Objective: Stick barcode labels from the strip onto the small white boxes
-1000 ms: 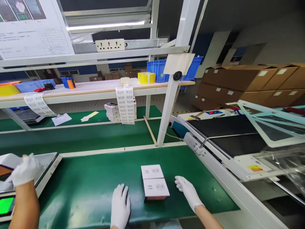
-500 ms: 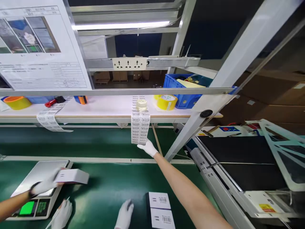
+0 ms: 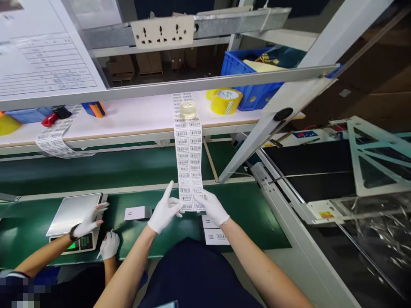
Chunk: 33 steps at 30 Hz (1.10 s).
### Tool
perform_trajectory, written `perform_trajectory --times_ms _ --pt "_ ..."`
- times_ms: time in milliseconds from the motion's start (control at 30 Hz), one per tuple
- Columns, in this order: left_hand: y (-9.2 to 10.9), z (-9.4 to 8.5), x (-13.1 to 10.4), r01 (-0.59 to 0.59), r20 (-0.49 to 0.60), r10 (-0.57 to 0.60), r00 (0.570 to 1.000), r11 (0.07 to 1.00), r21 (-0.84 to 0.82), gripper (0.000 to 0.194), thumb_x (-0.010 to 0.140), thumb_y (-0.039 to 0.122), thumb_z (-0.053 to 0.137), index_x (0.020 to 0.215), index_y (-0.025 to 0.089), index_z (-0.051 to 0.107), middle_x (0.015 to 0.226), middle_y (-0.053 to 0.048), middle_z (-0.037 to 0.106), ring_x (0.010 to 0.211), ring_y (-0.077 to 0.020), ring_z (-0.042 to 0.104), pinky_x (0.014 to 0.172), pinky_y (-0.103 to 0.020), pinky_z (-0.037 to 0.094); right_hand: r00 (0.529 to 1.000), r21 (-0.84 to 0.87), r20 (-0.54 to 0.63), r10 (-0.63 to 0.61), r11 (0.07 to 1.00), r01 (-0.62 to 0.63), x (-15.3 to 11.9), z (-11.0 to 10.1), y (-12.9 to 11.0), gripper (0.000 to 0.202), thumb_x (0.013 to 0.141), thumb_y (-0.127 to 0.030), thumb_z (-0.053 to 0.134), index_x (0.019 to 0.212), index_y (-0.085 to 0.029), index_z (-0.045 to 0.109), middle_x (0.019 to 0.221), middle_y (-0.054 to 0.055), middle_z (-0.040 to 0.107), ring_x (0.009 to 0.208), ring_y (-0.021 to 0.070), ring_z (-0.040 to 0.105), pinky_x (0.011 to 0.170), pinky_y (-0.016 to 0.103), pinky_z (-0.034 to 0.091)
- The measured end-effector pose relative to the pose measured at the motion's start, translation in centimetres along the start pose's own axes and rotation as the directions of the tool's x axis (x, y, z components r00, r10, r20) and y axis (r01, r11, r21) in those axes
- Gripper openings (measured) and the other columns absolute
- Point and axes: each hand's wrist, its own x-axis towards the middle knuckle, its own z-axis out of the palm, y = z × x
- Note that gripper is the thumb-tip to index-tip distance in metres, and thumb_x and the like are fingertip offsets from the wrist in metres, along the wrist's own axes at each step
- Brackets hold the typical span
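A long strip of white barcode labels (image 3: 189,158) hangs down from the shelf, its upper part lying under a clear tape roll (image 3: 188,110). My right hand (image 3: 214,208), in a white glove, grips the strip's lower right edge between thumb and fingers. At the lower left edge is my left hand (image 3: 164,209), also gloved, its index finger stretched upward and the other fingertips close to the labels. Its fingers are apart; whether they touch the strip is hard to tell. Below my right hand, white boxes (image 3: 215,236) with barcode labels lie on the green bench, partly hidden.
A co-worker's gloved hands (image 3: 85,224) are beside a scale (image 3: 77,209) on the left. One white box (image 3: 135,213) lies between us. Yellow tape (image 3: 226,102) and a blue bin (image 3: 239,70) stand on the shelf; a slanted metal post (image 3: 253,132) rises at right.
My left hand has risen from the bench to the label strip. My right hand still holds the strip's lower end. The co-worker's hand has let go of a box, and the view has tilted down.
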Motion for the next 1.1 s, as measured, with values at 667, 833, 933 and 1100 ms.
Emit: perform_trajectory --times_ms 667,833,933,1100 --pt "-0.6 3.0 0.4 -0.140 -0.059 0.161 0.985 0.956 0.256 0.032 0.085 0.029 0.075 0.116 0.020 0.074 0.119 -0.008 0.078 0.109 -0.0248 0.075 0.107 -0.047 0.058 0.699 -0.827 0.102 -0.708 0.330 0.455 -2.8 0.8 -1.9 0.017 0.098 -0.022 0.061 0.106 -0.026 0.076 0.110 0.007 0.070 0.116 0.0275 0.059 0.103 0.050 0.051" --pt "-0.8 3.2 0.3 -0.152 -0.097 0.184 0.978 0.951 0.268 0.026 0.085 0.027 0.073 0.111 0.022 0.076 0.113 -0.005 0.080 0.105 -0.0237 0.076 0.104 -0.043 0.060 0.688 -0.862 0.170 -0.706 0.232 0.450 -2.4 0.9 -2.3 0.020 0.100 -0.023 0.059 0.100 -0.028 0.079 0.099 0.006 0.072 0.111 0.0273 0.061 0.099 0.049 0.051" --pt "-0.9 3.6 0.3 -0.140 -0.115 0.181 0.977 0.945 0.297 0.025 0.085 0.024 0.071 0.109 0.024 0.077 0.111 -0.003 0.080 0.105 -0.0236 0.076 0.104 -0.042 0.060 0.674 -0.870 0.197 -0.712 0.190 0.455 -2.4 0.8 -1.9 0.019 0.098 -0.020 0.060 0.098 -0.028 0.078 0.099 0.005 0.073 0.111 0.0271 0.062 0.100 0.049 0.049" --pt "-1.5 2.1 1.2 -0.114 -0.041 0.138 0.990 0.924 0.366 0.053 0.085 0.030 0.072 0.137 0.025 0.065 0.132 -0.006 0.072 0.113 -0.0252 0.073 0.102 -0.042 0.060 0.659 -0.876 0.200 -0.725 0.170 0.452 -3.6 0.3 0.2 0.019 0.097 -0.016 0.059 0.096 -0.025 0.075 0.104 0.006 0.072 0.111 0.0274 0.063 0.098 0.049 0.050"
